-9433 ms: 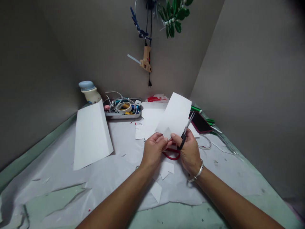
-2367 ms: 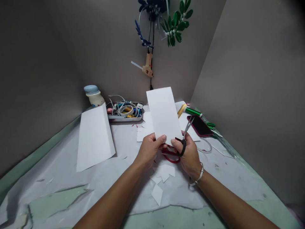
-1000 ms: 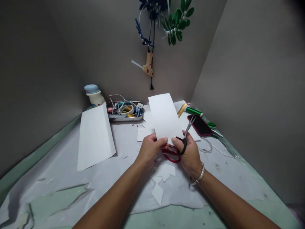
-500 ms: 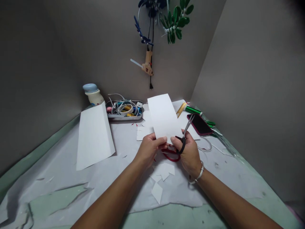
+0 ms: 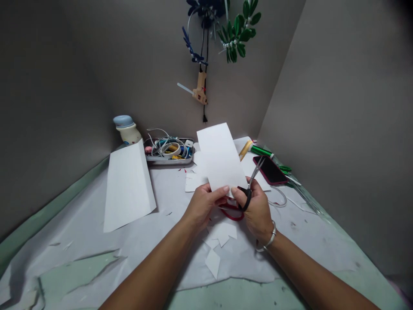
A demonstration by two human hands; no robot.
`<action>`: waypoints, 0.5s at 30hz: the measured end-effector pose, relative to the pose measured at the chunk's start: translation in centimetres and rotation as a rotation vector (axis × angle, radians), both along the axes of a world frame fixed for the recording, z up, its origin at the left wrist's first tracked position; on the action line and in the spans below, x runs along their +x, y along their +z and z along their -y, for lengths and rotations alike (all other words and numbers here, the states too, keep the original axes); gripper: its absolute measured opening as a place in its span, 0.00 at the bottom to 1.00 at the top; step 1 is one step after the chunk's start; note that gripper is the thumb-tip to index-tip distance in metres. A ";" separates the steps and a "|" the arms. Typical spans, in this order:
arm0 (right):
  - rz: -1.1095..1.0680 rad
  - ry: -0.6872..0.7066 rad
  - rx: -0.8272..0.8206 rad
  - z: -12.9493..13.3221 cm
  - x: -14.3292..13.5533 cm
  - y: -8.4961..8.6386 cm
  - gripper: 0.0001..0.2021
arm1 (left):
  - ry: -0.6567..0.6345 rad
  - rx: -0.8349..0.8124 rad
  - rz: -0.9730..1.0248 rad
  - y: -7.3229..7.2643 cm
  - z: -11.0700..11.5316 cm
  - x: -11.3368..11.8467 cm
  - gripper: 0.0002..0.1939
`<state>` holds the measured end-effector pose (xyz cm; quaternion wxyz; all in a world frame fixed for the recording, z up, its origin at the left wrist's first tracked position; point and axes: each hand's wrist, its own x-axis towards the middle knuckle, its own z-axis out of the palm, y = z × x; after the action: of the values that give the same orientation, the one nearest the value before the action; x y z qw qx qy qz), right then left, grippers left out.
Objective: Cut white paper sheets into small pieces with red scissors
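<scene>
A white rectangular sheet of paper (image 5: 219, 155) is held up at its lower edge by both hands. My left hand (image 5: 206, 202) pinches the bottom left part between thumb and fingers. At the bottom right corner, my right hand (image 5: 256, 211) grips the paper and also carries scissors (image 5: 248, 199), black at the handle, with grey blades pointing up and away. Below the fingers shows a red loop (image 5: 232, 215); whether it belongs to these scissors I cannot tell. Small white paper scraps (image 5: 213, 262) lie on the covered table just in front of the hands.
A folded white sheet (image 5: 129, 187) stands at left, before a blue-lidded jar (image 5: 125, 129) and a metal tray (image 5: 169, 162) of tapes and cords. At right lie a phone (image 5: 271, 170) and a green roll (image 5: 261, 150). A glue gun (image 5: 200, 88) hangs on the wall.
The held paper has tilted slightly up and left. Both hands keep nearly the same place and grip, and the scissors stay in my right hand.
</scene>
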<state>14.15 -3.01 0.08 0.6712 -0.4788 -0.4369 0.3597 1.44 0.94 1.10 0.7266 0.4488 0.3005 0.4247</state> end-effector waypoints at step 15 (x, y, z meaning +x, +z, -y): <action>-0.026 0.029 -0.010 -0.2 0.2 -0.4 0.18 | -0.045 -0.077 0.087 0.6 -0.1 -0.2 0.18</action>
<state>14.31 -2.81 -0.31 0.6692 -0.4710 -0.4334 0.3775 1.23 1.07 1.71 0.7649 0.4083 0.2746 0.4157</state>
